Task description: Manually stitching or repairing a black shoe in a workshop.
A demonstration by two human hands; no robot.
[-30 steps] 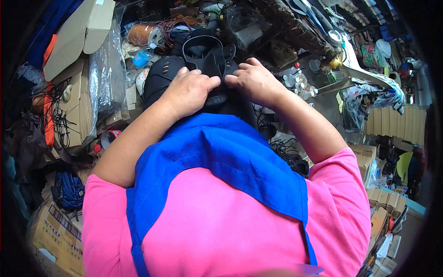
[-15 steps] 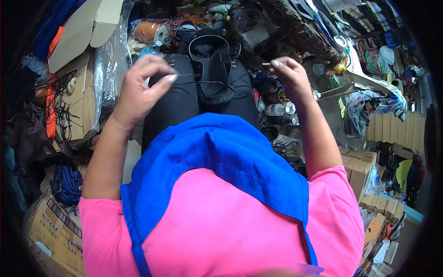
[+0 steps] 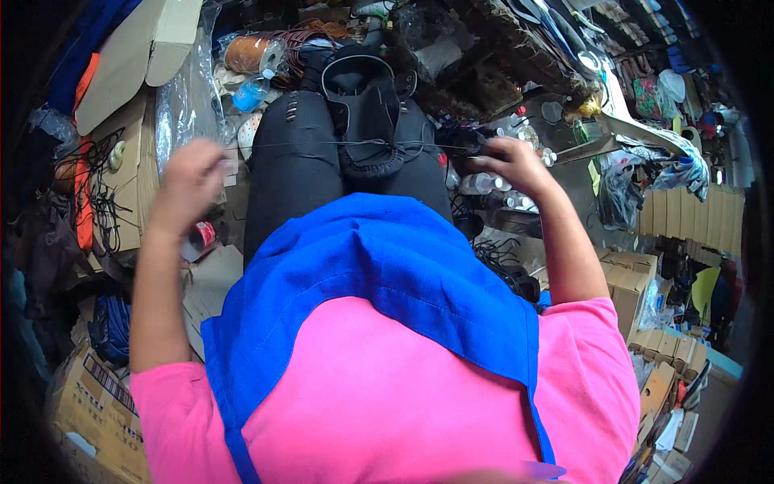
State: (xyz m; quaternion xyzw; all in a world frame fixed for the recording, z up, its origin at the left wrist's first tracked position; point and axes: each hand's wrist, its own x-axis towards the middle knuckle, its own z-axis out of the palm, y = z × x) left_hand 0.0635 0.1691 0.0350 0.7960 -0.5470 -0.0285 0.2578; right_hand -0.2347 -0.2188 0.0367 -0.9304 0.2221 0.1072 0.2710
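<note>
A black shoe (image 3: 367, 121) with a pale-edged collar rests between my thighs, its gathered, stitched toe pointing toward me. Thin thread (image 3: 298, 143) stretches nearly straight across it to both sides. Out to the left, my left hand (image 3: 192, 179) is closed on one end of the thread, blurred by motion. My right hand (image 3: 512, 165), beyond my right knee, has its fingers pinched on the other end. Whether a small tool is also in the right fingers cannot be made out.
On the left stand cardboard sheets (image 3: 133, 161), a blue-labelled bottle (image 3: 251, 93) and an orange thread spool (image 3: 254, 54). Clear plastic bottles (image 3: 482, 184) lie by my right knee. A metal stand (image 3: 637, 129) rises at right, near stacked cardboard boxes (image 3: 627, 282).
My left hand has swung outward and down to the left. The right hand has lowered slightly, and the thread now runs straighter across the shoe.
</note>
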